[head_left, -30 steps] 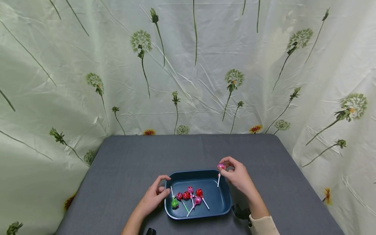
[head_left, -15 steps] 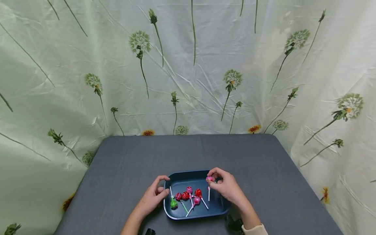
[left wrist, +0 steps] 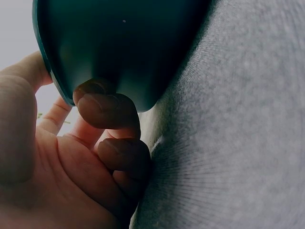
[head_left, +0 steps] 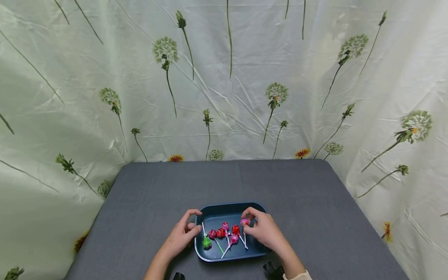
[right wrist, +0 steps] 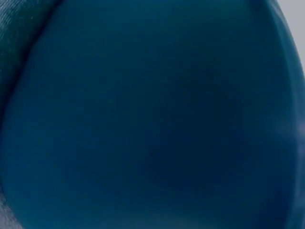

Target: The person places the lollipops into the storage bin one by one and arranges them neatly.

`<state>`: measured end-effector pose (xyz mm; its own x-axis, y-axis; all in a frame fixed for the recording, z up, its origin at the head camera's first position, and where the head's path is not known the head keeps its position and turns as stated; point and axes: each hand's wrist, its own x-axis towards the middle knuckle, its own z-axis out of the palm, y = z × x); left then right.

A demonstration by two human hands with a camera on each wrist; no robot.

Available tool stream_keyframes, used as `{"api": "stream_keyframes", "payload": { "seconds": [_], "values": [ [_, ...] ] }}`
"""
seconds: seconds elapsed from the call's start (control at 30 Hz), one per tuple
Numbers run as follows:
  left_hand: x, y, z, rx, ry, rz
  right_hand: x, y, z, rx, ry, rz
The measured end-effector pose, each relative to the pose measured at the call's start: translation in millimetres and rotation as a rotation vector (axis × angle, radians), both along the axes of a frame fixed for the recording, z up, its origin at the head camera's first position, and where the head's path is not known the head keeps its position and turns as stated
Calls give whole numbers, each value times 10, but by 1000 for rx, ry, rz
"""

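Observation:
My right hand (head_left: 262, 230) pinches a pink lollipop (head_left: 244, 222) by its wrapped head, over the right part of a dark blue tray (head_left: 231, 258). Its white stick points down beside a red lollipop (head_left: 236, 230). My left hand (head_left: 179, 235) holds the tray's left end; in the left wrist view, curled fingers (left wrist: 102, 107) press against the tray's outer wall (left wrist: 124, 43). Inside lie a green lollipop (head_left: 207, 244) near the left wall, another pink lollipop (head_left: 234, 239), and several red or pink ones bunched in the middle. The tray's outer wall (right wrist: 143, 114) fills the right wrist view, hiding the right fingers.
The tray stands on a grey cloth-covered table (head_left: 224, 181) near its front. A pale curtain (head_left: 238, 97) with dandelion prints hangs behind the table and along its sides. Black wrist gear (head_left: 273, 270) shows below the right hand.
My right hand has moved left and toward me, carrying the pink lollipop from the tray's right rim to beside the red one. My left hand stays at the tray's left end.

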<state>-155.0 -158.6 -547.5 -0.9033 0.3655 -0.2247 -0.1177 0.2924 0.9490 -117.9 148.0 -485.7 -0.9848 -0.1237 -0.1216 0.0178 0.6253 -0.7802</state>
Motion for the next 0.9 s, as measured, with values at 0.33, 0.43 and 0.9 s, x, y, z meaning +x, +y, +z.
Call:
{"api": "stream_keyframes", "payload": {
  "seconds": [0.33,0.43,0.9],
  "values": [
    [5,4,11,-5,-6,-1,19,-69,-98,84,-23,109],
    [7,4,23,-6,-3,-1,24,-81,-122,98,-27,113],
    [4,5,27,-25,4,0,10,-94,-140,113,-65,151]
  ]
}}
